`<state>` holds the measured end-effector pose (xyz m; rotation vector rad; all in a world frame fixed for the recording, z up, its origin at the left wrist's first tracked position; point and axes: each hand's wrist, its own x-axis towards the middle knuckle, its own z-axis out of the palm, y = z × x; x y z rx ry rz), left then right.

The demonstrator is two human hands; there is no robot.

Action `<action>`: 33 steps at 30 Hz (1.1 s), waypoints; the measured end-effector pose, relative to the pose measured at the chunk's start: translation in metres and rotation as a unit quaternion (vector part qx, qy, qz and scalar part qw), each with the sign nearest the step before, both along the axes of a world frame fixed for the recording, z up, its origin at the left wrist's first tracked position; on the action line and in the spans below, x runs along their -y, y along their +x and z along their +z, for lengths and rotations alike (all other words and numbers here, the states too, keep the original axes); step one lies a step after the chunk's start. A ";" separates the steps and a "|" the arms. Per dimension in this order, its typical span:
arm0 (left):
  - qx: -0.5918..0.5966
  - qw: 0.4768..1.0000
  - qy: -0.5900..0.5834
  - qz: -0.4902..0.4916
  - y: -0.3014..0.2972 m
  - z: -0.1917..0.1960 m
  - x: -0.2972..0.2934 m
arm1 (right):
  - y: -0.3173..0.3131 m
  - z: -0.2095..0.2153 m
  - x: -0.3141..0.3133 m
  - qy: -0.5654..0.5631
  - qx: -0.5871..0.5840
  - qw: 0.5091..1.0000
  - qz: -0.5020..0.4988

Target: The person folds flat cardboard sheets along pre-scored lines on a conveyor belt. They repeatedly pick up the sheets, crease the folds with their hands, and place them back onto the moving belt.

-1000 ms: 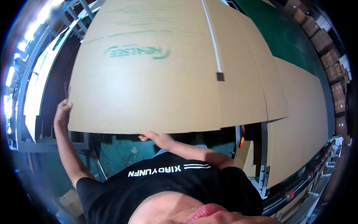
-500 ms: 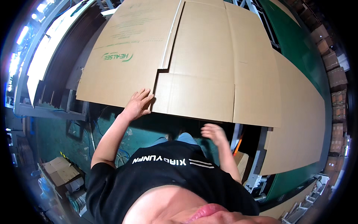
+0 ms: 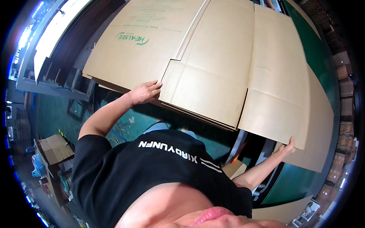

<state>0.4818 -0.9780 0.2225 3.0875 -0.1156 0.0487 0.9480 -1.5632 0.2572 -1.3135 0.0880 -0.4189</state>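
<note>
A slotted cardboard sheet [image 3: 215,64] is seen spread over layered cardboard [image 3: 205,119], apparently laid nearly flat. Its near right corner is pinched by the right hand [image 3: 286,149], not yet released. The left hand [image 3: 144,92] is rested beside the printed panel [image 3: 148,49]; whether anything is gripped there cannot be told.

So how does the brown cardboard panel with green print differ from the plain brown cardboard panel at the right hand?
The green-printed brown cardboard panel carries markings; the plain brown cardboard panel shows no green print.
A long white strip runs by the printed panel's right edge; none shows by the plain one.
The left hand lies spread at the printed panel's near edge; the right hand grips the plain panel's.
Both are brown cardboard.
</note>
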 end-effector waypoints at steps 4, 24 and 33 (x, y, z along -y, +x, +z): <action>0.013 0.999 -0.045 -0.002 0.005 -0.001 -0.016 | -0.103 0.135 -0.120 -0.110 0.226 0.966 0.061; 0.187 0.975 -0.119 -0.003 0.000 -0.039 -0.050 | -0.297 -0.047 -0.446 -0.643 0.456 0.463 0.405; 0.039 0.998 -0.014 0.056 -0.016 -0.006 -0.078 | -0.137 -0.084 -0.388 -0.723 0.199 0.645 0.147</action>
